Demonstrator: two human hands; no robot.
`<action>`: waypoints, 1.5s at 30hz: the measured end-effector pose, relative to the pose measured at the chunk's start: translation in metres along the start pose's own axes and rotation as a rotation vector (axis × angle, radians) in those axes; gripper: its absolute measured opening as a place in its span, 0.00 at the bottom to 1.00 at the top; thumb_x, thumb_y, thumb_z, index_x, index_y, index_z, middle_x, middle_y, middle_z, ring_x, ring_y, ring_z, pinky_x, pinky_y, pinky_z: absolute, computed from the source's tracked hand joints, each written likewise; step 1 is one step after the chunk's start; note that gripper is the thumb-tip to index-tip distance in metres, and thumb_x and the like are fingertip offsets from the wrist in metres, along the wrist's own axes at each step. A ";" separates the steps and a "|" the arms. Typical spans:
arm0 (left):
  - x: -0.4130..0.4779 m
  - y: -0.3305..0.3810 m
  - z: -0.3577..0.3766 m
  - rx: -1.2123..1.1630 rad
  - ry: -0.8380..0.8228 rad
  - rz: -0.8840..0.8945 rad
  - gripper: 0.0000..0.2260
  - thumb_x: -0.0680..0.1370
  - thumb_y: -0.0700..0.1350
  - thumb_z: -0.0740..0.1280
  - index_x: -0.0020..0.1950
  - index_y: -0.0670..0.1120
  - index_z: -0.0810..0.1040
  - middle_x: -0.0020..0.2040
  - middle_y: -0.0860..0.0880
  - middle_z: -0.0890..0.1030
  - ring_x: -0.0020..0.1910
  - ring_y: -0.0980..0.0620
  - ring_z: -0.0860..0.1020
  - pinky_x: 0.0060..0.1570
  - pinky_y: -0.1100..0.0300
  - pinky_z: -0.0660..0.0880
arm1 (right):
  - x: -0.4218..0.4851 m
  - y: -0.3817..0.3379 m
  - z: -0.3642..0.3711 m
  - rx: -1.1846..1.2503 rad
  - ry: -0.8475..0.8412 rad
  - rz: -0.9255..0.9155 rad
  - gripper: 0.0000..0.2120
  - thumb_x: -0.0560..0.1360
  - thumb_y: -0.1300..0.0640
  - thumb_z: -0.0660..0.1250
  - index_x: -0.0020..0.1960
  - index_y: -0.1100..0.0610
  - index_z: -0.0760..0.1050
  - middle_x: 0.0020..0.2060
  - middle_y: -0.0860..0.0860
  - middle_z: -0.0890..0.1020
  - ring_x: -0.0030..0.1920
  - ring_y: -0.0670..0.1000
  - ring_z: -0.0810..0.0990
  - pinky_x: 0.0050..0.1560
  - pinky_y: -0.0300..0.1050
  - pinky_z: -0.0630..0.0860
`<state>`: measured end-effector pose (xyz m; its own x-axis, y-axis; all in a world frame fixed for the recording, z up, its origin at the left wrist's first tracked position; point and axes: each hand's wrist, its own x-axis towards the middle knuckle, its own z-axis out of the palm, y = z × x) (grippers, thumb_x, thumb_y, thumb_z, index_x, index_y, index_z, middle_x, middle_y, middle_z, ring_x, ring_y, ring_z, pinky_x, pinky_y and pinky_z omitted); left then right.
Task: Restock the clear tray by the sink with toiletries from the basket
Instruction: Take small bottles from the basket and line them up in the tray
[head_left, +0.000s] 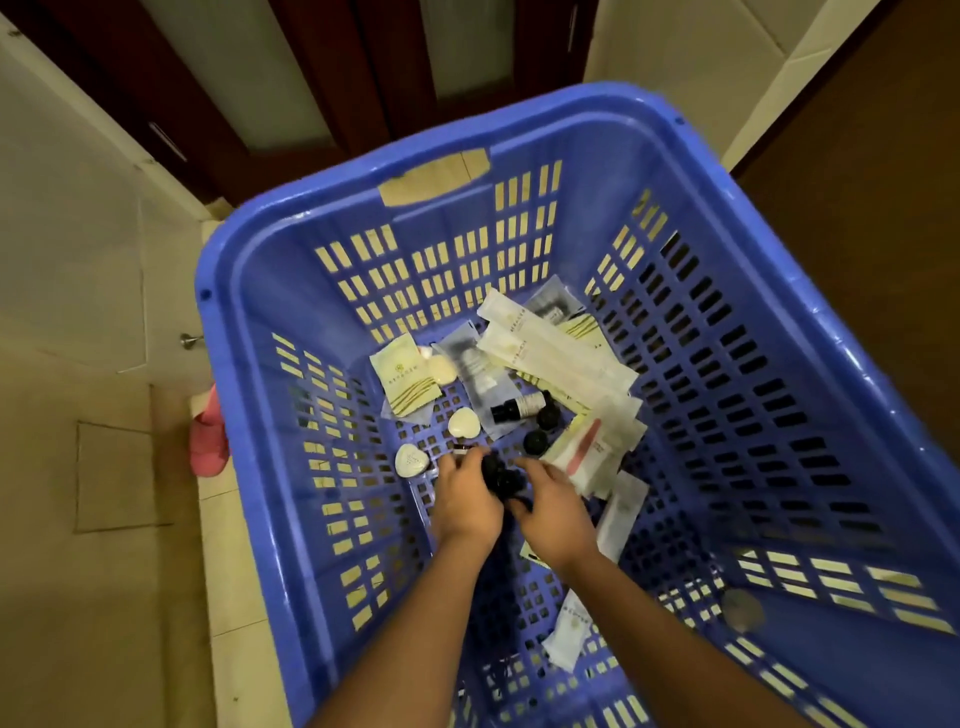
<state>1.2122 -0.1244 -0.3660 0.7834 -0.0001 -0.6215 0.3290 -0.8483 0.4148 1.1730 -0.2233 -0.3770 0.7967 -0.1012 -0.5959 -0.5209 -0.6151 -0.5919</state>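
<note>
A big blue slotted basket (727, 218) fills the view. On its floor lie toiletries: white sachets (408, 382), long white wrapped packets (556, 351), heart-shaped white soaps (464, 422), a small dark bottle with a white label (519, 407) and black bottle caps (536, 441). Both my hands reach down inside. My left hand (465, 501) grips several small black bottles (501, 475). My right hand (553, 506) curls its fingers round the same dark cluster from the right. The clear tray and the sink are out of view.
The basket stands on a beige tiled floor (78, 467) before dark wooden cabinet doors (311, 78). A pink slipper (208, 441) lies by the basket's left wall. More white packets (621, 512) lie near my right wrist.
</note>
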 end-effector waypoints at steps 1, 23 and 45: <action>0.003 -0.001 0.002 -0.004 0.006 0.001 0.21 0.79 0.35 0.58 0.70 0.50 0.67 0.67 0.46 0.64 0.58 0.41 0.72 0.56 0.48 0.73 | 0.003 0.002 0.002 -0.009 0.000 -0.002 0.19 0.79 0.56 0.61 0.69 0.51 0.65 0.65 0.55 0.70 0.59 0.57 0.73 0.57 0.53 0.74; -0.063 0.034 -0.065 -0.301 -0.174 0.137 0.10 0.79 0.49 0.63 0.57 0.45 0.71 0.53 0.46 0.77 0.53 0.46 0.76 0.53 0.52 0.73 | -0.073 -0.036 -0.088 0.199 0.093 -0.049 0.16 0.78 0.53 0.65 0.65 0.52 0.69 0.58 0.47 0.78 0.53 0.50 0.78 0.54 0.46 0.75; -0.303 0.218 -0.318 -0.740 -0.195 0.794 0.03 0.79 0.45 0.63 0.48 0.51 0.77 0.41 0.49 0.80 0.41 0.52 0.79 0.35 0.63 0.79 | -0.357 -0.173 -0.308 0.389 0.634 -0.304 0.12 0.73 0.56 0.69 0.51 0.63 0.74 0.36 0.57 0.73 0.37 0.51 0.70 0.41 0.45 0.66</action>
<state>1.2146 -0.1410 0.1238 0.8364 -0.5437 -0.0691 0.0542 -0.0434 0.9976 1.0731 -0.3211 0.1056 0.8824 -0.4698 -0.0251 -0.2293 -0.3828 -0.8949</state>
